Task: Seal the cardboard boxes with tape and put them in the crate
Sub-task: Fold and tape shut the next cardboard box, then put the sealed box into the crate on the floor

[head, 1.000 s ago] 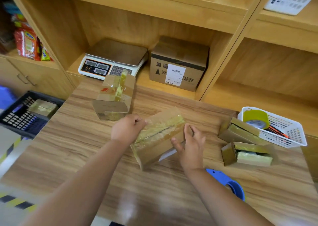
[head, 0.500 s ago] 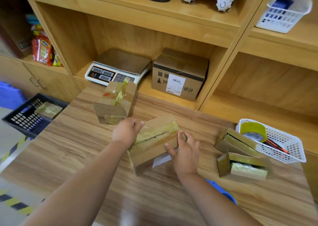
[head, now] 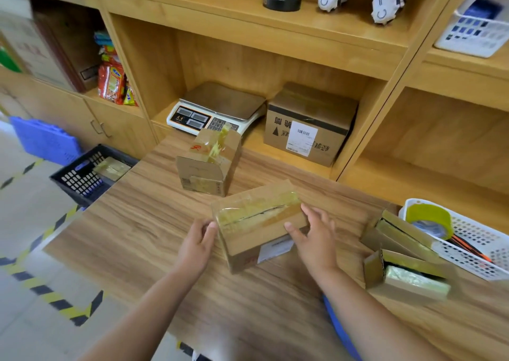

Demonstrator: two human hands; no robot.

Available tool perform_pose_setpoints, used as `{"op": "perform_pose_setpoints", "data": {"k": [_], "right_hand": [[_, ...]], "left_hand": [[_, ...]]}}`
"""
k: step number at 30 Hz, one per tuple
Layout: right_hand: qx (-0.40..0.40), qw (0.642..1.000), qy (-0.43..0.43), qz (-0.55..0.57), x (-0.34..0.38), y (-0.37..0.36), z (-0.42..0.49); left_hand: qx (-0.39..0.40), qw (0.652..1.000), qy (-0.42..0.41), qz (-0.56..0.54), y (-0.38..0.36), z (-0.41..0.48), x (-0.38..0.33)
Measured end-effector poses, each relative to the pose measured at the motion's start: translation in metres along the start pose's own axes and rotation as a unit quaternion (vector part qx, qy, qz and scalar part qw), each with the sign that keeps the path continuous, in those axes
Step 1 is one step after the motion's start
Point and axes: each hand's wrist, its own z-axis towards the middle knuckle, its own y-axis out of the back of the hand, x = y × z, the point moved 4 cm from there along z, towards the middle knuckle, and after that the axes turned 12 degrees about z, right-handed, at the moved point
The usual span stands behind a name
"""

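Wooden shelving [head: 275, 38] behind, scale [head: 217, 111] and labelled carton [head: 311, 124] in its bay. Wood-grain bench [head: 137, 223] under my arms. Dark crate [head: 82, 176] on floor left of bench, one taped box inside. Taped cardboard box [head: 259, 223] on bench centre. My left hand [head: 197, 246] at its left end, fingers loosely curled, touching. Right hand [head: 314, 236] spread open, fingers [head: 293, 230] pressing box's right side.
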Motion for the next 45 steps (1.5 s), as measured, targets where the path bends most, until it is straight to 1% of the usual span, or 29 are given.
{"op": "perform_pose_setpoints", "data": {"k": [3, 5, 7, 10, 13, 16, 19, 21, 27, 33, 39, 42, 45], "right_hand": [[0.004, 0.989, -0.071, 0.127, -0.016, 0.008, 0.003], [0.036, 0.979, -0.101, 0.175, -0.021, 0.005, -0.001], [0.068, 0.97, -0.104, 0.21, -0.021, -0.003, -0.006], [0.058, 0.977, -0.089, 0.186, -0.018, -0.014, -0.011], [0.053, 0.983, -0.061, 0.165, -0.006, -0.029, -0.014], [0.068, 0.98, -0.056, 0.179, 0.01, -0.054, -0.018], [0.098, 0.972, -0.043, 0.207, 0.039, -0.085, -0.022], [0.128, 0.968, -0.034, 0.212, 0.06, -0.108, -0.025], [0.201, 0.959, 0.0, 0.2, 0.133, -0.184, -0.035], [0.275, 0.939, 0.032, 0.206, 0.231, -0.291, -0.068], [0.341, 0.912, 0.057, 0.218, 0.337, -0.412, -0.116], [0.356, 0.909, 0.061, 0.206, 0.374, -0.464, -0.132], [0.377, 0.907, 0.048, 0.184, 0.4, -0.507, -0.141]], "left_hand": [[0.064, 0.997, -0.023, -0.041, -0.014, -0.026, 0.002], [0.068, 0.997, -0.011, -0.028, -0.02, -0.037, 0.004], [0.063, 0.998, 0.007, -0.026, -0.021, -0.042, 0.004], [0.063, 0.997, 0.016, -0.033, -0.017, -0.045, 0.008], [0.027, 0.995, 0.052, -0.082, 0.003, -0.049, 0.015], [-0.018, 0.99, 0.083, -0.116, 0.032, -0.053, 0.028], [-0.07, 0.981, 0.116, -0.138, 0.066, -0.054, 0.044], [-0.112, 0.969, 0.143, -0.166, 0.089, -0.054, 0.057], [-0.182, 0.943, 0.156, -0.232, 0.165, -0.056, 0.098], [-0.243, 0.927, 0.164, -0.236, 0.274, -0.062, 0.164], [-0.3, 0.904, 0.199, -0.233, 0.405, -0.061, 0.248], [-0.322, 0.9, 0.2, -0.217, 0.461, -0.06, 0.28], [-0.322, 0.897, 0.221, -0.209, 0.503, -0.051, 0.307]]}}
